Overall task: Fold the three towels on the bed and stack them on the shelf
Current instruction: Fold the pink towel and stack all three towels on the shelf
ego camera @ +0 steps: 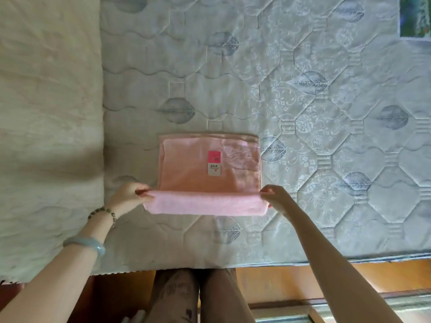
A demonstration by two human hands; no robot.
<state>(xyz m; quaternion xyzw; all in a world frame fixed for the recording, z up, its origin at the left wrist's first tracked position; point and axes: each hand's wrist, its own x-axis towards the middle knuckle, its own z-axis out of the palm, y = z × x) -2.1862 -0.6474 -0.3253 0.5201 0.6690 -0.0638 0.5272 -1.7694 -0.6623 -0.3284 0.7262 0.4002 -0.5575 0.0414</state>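
On the quilted grey-blue mattress (303, 94), we find the left hand (129, 194) pinching the soft pink terry towel (205, 180) at its near-left corner and the right hand (275, 194) apparently pinching the near-right, so the raised edge folds over evenly.

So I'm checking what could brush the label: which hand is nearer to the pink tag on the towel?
Right, but only slightly. The right hand pinches the towel's near right corner, below-right of the tag; the left hand pinches the near left corner, farther off.
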